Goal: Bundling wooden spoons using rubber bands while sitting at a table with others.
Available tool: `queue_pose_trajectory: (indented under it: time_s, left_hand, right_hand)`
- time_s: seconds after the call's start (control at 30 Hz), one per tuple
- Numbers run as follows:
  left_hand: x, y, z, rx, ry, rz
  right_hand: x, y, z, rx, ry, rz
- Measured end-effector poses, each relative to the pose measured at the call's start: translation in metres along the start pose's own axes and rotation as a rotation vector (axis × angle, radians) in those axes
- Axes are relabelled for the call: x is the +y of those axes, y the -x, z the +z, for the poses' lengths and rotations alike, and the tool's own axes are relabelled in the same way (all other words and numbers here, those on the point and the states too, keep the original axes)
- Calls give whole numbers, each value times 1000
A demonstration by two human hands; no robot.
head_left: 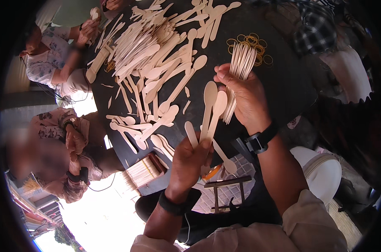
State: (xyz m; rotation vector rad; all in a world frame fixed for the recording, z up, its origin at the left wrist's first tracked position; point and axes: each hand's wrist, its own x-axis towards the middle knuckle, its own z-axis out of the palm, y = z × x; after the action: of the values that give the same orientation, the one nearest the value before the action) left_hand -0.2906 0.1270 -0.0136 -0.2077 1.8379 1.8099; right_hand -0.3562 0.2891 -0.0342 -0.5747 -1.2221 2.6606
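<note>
Low in the middle, my left hand is closed around a few pale wooden spoons, fanned out, with two bowls pointing up and another pointing down below the hand. To its right, my right hand grips a thick stack of wooden spoons, seen edge-on, thumb across it. The stack is tilted, its upper end beside a cluster of yellow rubber bands on the dark table. A large heap of loose wooden spoons lies beyond my left hand.
The dark round table carries scattered spoons and splinters. A box of stacked wooden pieces sits at its near left edge. Two people sit at the left, one with a hand holding spoons. A white bucket stands right of my forearm.
</note>
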Motion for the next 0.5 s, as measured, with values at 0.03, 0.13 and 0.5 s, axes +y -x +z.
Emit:
queue_pose_trajectory:
  time_s: [0.03, 0.13, 0.5]
  left_hand:
    - [-14, 5, 4, -52, -35, -29]
    - [-32, -4, 7, -50, -160, -53]
    - [12, -17, -10, 387, -72, 363]
  right_hand:
    - [-1, -3, -5, -18, -7, -41]
    - [-7, -5, -19, -3, 47, -126]
    - [-25, -10, -49, -49, 44, -208]
